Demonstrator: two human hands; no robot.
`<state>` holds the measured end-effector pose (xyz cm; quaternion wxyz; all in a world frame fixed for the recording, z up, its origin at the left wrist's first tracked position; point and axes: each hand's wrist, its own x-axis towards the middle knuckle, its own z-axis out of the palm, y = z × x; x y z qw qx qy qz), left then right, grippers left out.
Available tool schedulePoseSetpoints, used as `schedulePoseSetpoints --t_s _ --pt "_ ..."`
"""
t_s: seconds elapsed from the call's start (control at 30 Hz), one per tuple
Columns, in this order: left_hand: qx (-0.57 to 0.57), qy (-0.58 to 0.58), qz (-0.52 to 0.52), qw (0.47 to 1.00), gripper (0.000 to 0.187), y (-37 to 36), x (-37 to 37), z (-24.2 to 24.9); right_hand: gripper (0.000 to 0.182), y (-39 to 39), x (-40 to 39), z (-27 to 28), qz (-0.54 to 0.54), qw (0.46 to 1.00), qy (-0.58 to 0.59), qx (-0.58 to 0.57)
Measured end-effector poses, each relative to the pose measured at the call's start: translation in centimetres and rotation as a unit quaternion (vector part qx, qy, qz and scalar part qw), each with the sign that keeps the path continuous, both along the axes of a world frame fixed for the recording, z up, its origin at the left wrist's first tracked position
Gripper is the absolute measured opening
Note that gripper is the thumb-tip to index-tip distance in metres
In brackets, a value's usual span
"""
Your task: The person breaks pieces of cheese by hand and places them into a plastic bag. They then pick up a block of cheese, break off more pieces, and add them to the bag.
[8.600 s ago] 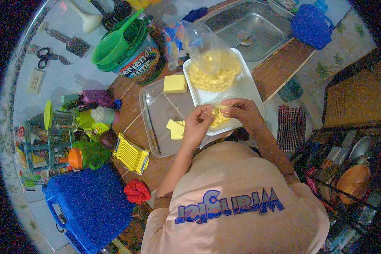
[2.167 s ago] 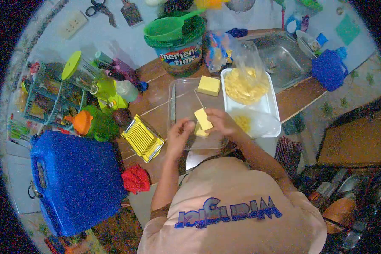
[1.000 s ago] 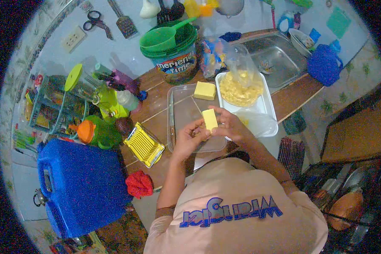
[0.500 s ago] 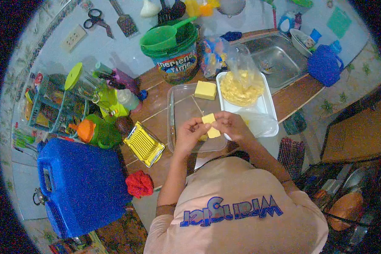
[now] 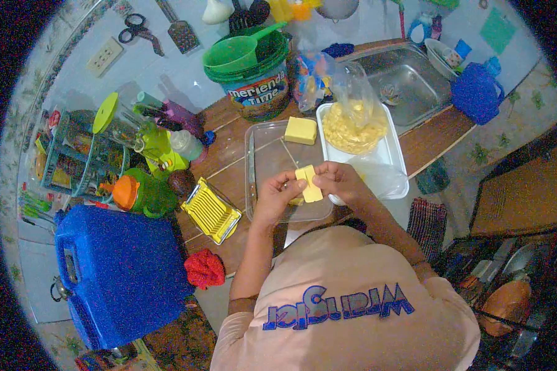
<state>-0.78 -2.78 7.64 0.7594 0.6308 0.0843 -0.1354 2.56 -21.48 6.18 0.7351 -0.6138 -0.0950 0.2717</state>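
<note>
My left hand [image 5: 275, 195] and my right hand [image 5: 345, 184] pinch pale yellow slices, which look like cheese [image 5: 309, 184], between thumbs and fingers. The slices are held over the near side of a clear plastic tray [image 5: 266, 127]. A thick yellow block [image 5: 301, 131] sits at the tray's far right corner, and a small yellow piece shows partly beneath my hands. Right of the tray, a white tray [image 5: 397, 148] bears an open clear bag [image 5: 356, 127] of small yellow pieces. A yellow wire slicer [image 5: 211, 211] lies on the counter to the left.
A green tub [image 5: 254, 86] with a green dipper [image 5: 232, 57] stands at the back beside the sink [image 5: 408, 83]. A blue jerrycan [image 5: 124, 272] and a red cloth [image 5: 205, 269] are at the near left. Bottles and a dish rack [image 5: 83, 154] line the left wall.
The slices between my hands have shifted slightly, and a line between two pieces shows more clearly. Both hands stay in nearly the same place; the rest looks unchanged.
</note>
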Motion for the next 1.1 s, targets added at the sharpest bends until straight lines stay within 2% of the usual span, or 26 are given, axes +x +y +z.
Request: schedulePoseSetpoints --t_s 0.2,0.3,0.4,0.47,0.57,0.6,0.7,0.77,0.87,0.97,1.1 --pt "0.027 0.004 -0.002 1.000 0.020 0.2 0.2 -1.0 0.027 0.5 -0.3 -0.1 -0.035 0.998 -0.058 0.009" --pt "-0.003 0.015 0.017 1.000 0.017 0.1 0.1 -1.5 0.025 0.6 -0.4 -0.5 -0.042 0.998 -0.033 0.027" --pt "-0.054 0.025 0.053 0.997 0.019 -0.2 -0.2 -1.3 0.024 0.3 0.0 -0.2 -0.060 0.995 -0.038 -0.066" --pt "-0.080 0.015 0.063 0.995 0.021 -0.1 -0.2 -1.3 0.028 0.4 -0.1 -0.6 -0.087 0.996 0.009 0.010" --pt "0.053 0.017 0.093 0.994 0.018 1.2 -0.1 -2.4 0.033 0.3 0.0 -1.9 -0.108 0.990 0.034 0.078" --pt "0.149 -0.008 0.070 0.986 0.023 1.8 -0.1 -3.1 0.034 0.2 0.0 -2.0 -0.113 0.989 0.035 0.093" --pt "0.401 -0.059 -0.006 0.914 0.033 2.8 0.0 -4.2 0.038 0.2 -0.2 -1.2 -0.109 0.983 0.087 0.123" --pt "0.528 -0.064 -0.063 0.845 0.034 2.5 -0.1 -4.0 0.038 0.3 -0.3 -2.0 -0.127 0.986 0.061 0.092" --pt "0.640 -0.120 -0.071 0.756 0.030 1.8 -0.3 -5.4 0.038 0.1 -0.4 -2.0 -0.124 0.989 0.023 0.077" --pt "0.653 -0.138 -0.066 0.742 0.025 0.5 -0.8 -4.4 0.037 0.0 -0.4 -2.3 -0.122 0.991 0.019 0.059" --pt "0.675 -0.097 -0.113 0.722 0.034 0.6 -0.5 -5.5 0.036 -0.1 -0.3 -3.2 -0.116 0.992 0.020 0.045"
